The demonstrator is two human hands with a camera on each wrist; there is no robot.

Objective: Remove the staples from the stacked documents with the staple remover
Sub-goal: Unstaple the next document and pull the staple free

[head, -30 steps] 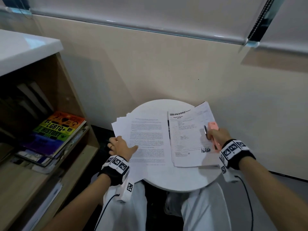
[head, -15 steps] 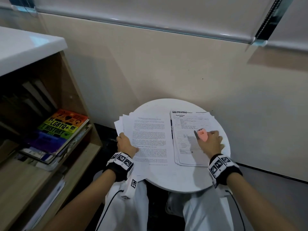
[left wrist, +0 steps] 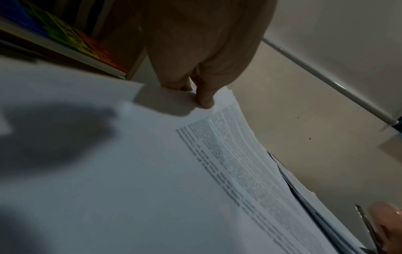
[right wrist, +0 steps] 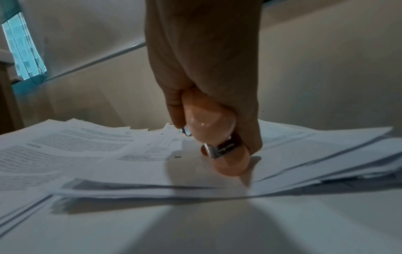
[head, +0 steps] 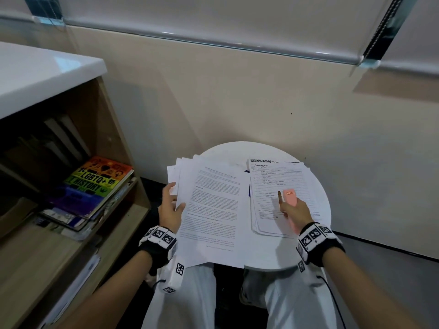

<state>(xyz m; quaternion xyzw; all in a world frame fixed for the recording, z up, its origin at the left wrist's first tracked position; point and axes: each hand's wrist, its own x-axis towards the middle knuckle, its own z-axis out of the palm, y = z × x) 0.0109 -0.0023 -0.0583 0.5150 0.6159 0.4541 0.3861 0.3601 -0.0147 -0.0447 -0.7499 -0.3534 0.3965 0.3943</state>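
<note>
1. A person sits at a small round white tabletop that stands against a beige wall, seen from above by the head camera.
2. Two piles of paper lie side by side on it: the left stack, printed with dense text, overhangs the near edge toward the person's lap, and the right stack, a form with ruled lines, lies flat further right.
3. The left hand pinches the left edge of the left stack, thumb on top and fingers curled underneath (the left wrist view shows the thumb pressed onto the top sheet).
4. The right hand rests over the lower middle of the right stack, its fingers wrapped round a pink staple remover.
5. The index finger of that hand points forward beside the tool, its tip on the page.
6. In the right wrist view the staple remover's metal part shows below the pink body; whether it touches the paper is hard to tell.
7. To the left stands a wooden shelf with a white top, holding a rainbow-coloured book lying flat on other books.
</note>
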